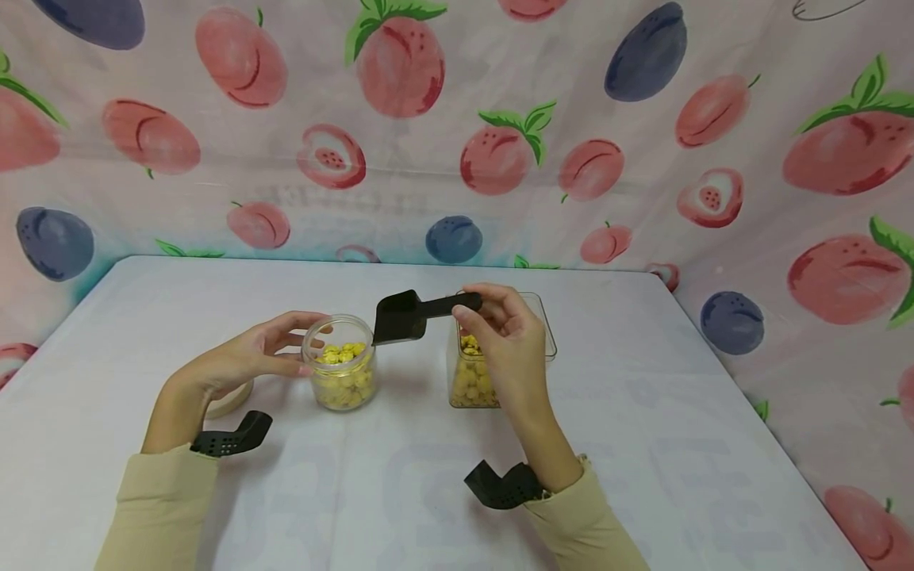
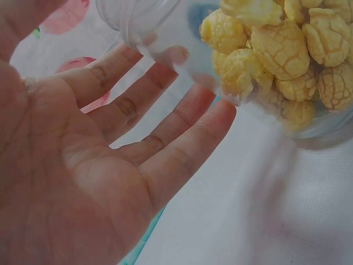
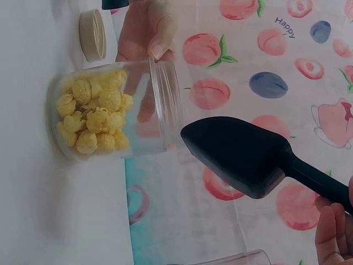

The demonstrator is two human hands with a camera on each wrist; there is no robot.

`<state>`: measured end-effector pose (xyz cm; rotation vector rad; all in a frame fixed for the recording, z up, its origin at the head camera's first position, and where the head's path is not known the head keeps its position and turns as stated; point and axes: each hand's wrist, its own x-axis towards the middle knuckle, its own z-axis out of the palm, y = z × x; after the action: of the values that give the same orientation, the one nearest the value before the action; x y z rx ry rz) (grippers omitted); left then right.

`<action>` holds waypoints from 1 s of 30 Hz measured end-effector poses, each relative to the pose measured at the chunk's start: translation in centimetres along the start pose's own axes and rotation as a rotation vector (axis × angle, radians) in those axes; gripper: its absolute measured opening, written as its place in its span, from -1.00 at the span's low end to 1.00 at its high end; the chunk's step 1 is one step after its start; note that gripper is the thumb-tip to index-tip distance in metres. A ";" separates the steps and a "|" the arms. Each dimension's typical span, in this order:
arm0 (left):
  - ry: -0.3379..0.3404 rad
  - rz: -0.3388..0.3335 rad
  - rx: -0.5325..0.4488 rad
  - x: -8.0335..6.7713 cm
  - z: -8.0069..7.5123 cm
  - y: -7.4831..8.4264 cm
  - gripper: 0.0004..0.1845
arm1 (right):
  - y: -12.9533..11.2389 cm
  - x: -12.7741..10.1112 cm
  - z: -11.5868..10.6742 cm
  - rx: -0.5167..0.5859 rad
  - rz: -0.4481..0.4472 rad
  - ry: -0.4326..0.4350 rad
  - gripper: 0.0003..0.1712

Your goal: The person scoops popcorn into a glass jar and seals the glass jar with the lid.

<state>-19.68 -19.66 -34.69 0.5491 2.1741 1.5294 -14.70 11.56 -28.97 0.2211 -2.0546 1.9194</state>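
Observation:
A small round clear jar (image 1: 341, 371) of yellow puffed balls stands on the white table. My left hand (image 1: 282, 349) holds it from the left, thumb at the rim and fingers against the glass. The left wrist view shows those fingers (image 2: 165, 121) lying fairly straight along the jar (image 2: 309, 72). My right hand (image 1: 496, 321) pinches the handle of a black scoop (image 1: 401, 316), held level just above and right of the jar's mouth. In the right wrist view the scoop (image 3: 242, 157) looks empty beside the jar (image 3: 116, 113). Behind my right hand stands a square clear container (image 1: 467, 385) with more yellow balls.
A tan round lid (image 1: 232, 400) lies on the table under my left wrist and shows again as the lid (image 3: 92, 34) in the right wrist view. A fruit-print cloth (image 1: 643, 159) walls in the back and right. The table's white surface (image 1: 643, 444) stretches to the right.

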 end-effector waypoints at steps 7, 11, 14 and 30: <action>0.003 0.000 0.006 0.0 0.0 0.0 -0.32 | 0.2 0.1 -0.2 -0.012 -0.002 0.006 -0.71; 0.008 -0.011 0.008 0.0 0.0 0.0 -0.32 | 0.2 0.2 -0.5 -0.016 -0.001 0.013 -0.70; 0.006 -0.008 0.005 -0.1 0.1 0.0 -0.32 | 0.0 0.3 -0.9 -0.011 -0.002 0.025 -0.69; 0.000 0.015 -0.008 -0.1 -0.1 0.0 -0.32 | -0.6 1.5 -3.3 0.157 0.011 0.133 -0.70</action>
<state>-19.67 -19.75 -34.63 0.5636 2.1672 1.5455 -15.47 14.96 -27.73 0.1145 -1.8273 2.0454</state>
